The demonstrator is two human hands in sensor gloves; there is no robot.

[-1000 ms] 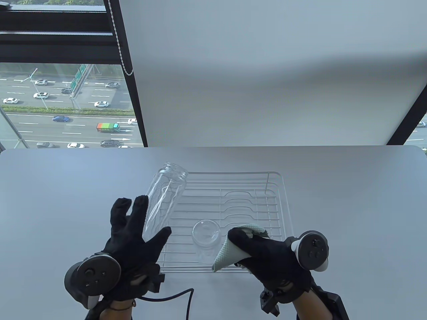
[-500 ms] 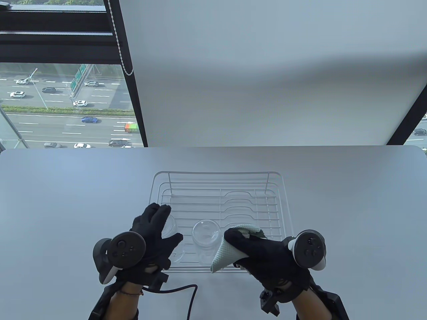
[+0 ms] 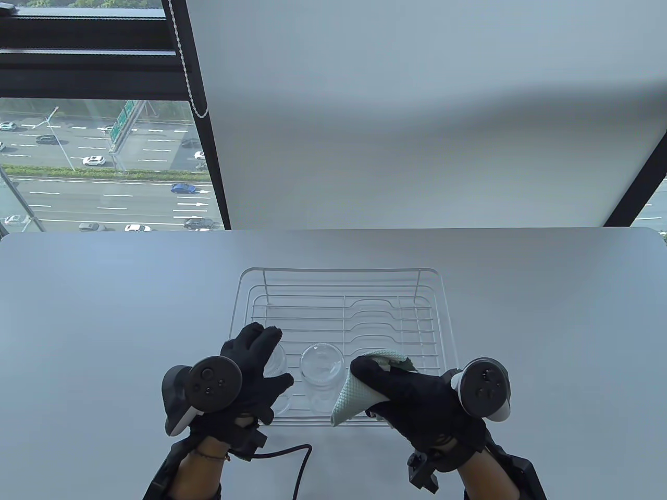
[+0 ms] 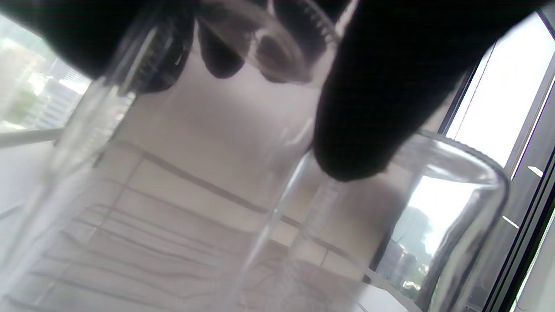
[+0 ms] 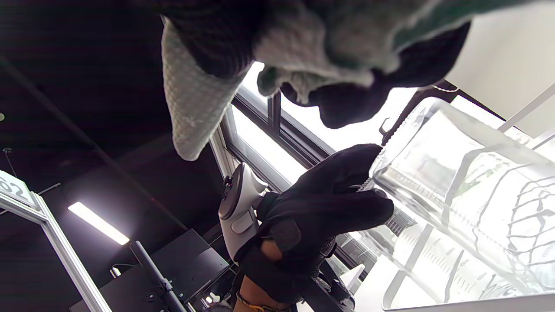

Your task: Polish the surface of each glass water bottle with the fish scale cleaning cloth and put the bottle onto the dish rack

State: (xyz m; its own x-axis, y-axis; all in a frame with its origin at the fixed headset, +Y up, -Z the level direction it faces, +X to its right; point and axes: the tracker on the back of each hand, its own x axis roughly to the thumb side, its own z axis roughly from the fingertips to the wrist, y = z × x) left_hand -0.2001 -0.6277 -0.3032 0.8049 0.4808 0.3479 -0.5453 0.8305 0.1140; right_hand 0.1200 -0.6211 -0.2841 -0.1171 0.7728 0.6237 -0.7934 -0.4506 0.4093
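Two clear glass bottles stand upright at the front of the wire dish rack (image 3: 344, 271). My left hand (image 3: 260, 359) grips the left bottle (image 3: 278, 359) from above at its top. In the left wrist view the thumb (image 4: 360, 108) lies on that bottle's (image 4: 173, 173) wall, with the other bottle (image 4: 455, 203) just beside it. The second bottle (image 3: 322, 364) stands free in the rack. My right hand (image 3: 396, 390) holds the pale green fish scale cloth (image 3: 359, 390) bunched over the rack's front right; the cloth (image 5: 195, 99) hangs from its fingers.
The grey table (image 3: 104, 312) runs to a window on the far left and a white wall behind. A black cable (image 3: 297, 458) lies near the front edge by my left wrist. The rack's back rows hold nothing.
My left hand turned the tilted bottle upright and brought it down into the rack's front left, next to the other bottle. The right hand with the cloth has barely moved.
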